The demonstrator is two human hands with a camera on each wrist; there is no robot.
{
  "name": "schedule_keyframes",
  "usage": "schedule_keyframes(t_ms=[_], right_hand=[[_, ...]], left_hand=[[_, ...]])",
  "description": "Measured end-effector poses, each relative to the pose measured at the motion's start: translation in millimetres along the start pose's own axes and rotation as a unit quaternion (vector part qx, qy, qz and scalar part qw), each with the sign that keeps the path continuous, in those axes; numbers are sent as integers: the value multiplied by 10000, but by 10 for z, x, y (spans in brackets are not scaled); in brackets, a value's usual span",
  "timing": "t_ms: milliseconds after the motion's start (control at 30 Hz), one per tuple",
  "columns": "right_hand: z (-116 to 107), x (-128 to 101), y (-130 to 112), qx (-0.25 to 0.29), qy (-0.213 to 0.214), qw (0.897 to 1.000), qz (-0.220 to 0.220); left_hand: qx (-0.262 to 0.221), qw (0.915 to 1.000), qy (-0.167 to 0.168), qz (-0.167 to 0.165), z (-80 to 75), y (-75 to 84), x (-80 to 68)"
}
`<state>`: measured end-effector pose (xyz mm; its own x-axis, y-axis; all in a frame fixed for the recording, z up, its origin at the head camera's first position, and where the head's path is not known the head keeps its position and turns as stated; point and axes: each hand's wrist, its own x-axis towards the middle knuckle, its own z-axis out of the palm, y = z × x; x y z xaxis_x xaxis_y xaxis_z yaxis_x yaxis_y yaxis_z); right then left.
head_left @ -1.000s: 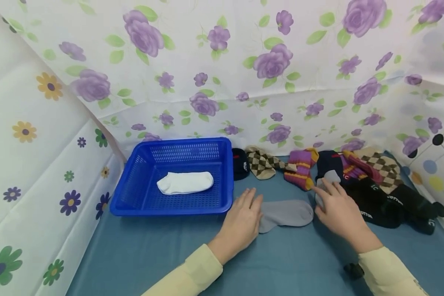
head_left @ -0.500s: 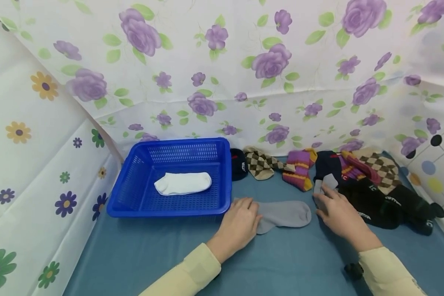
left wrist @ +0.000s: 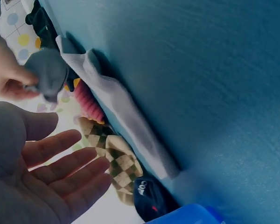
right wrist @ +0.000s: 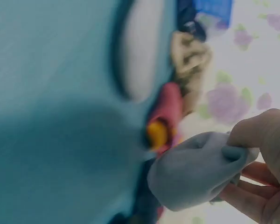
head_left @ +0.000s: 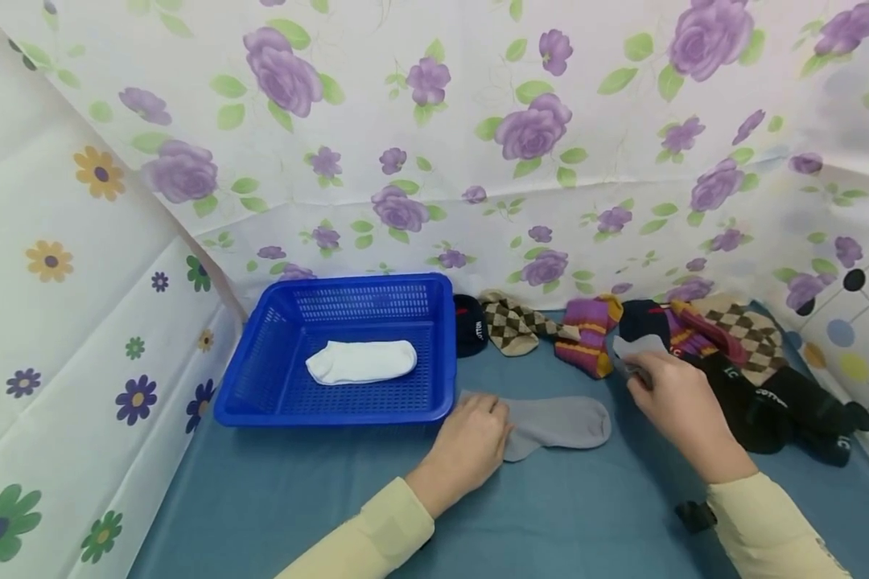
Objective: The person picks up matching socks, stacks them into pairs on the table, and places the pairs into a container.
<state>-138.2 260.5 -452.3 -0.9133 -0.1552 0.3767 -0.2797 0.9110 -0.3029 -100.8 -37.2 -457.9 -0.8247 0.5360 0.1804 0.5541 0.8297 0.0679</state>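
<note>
A: Where does the flat grey sock (head_left: 558,422) lie, and which way does it run?

B: It lies on the blue cloth (head_left: 348,498), just in front of the blue basket (head_left: 445,354), near that basket's right corner. Its long axis runs left to right across the head view. The rounded end points right, toward the pile of socks; the other end sits under the left hand (head_left: 471,442).

A: How does that hand sit?

B: Its fingers are straight and rest on the sock's left end. In the left wrist view the palm (left wrist: 32,186) is spread with the fingers apart, and the sock (left wrist: 126,121) shows as a long pale strip beyond the fingertips.

A: And the other hand?

B: The right hand (head_left: 669,394) pinches a second grey sock (head_left: 633,347), held up off the cloth beside the dark socks (head_left: 768,394). In the right wrist view the fingers (right wrist: 266,140) curl round a bunched fold of it (right wrist: 196,172). Its direction cannot be told; it is crumpled.

A: What is in the basket?

B: One folded white sock (head_left: 362,362), lying left to right near the middle of the floor.

A: What lies beyond it?

B: A checked sock (head_left: 510,326) and a purple striped sock (head_left: 586,330) lie along the flowered backdrop (head_left: 434,145).
</note>
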Motion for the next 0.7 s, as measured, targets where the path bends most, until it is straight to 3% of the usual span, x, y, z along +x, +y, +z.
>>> schedule_keyframes(t_ms=[267,467,700], right_hand=[[-250,153,-501,658,380,9950,-655],[-312,221,-782,1413,417,9791,-1399],[-283,289,-979,2044,20,9642,-1691]], left_hand=[[-393,9991,146,97,-221,27,16],[-939,9927,761,58,-514,10,47],[-1009,9852,1386,-86,-740,-90,119]])
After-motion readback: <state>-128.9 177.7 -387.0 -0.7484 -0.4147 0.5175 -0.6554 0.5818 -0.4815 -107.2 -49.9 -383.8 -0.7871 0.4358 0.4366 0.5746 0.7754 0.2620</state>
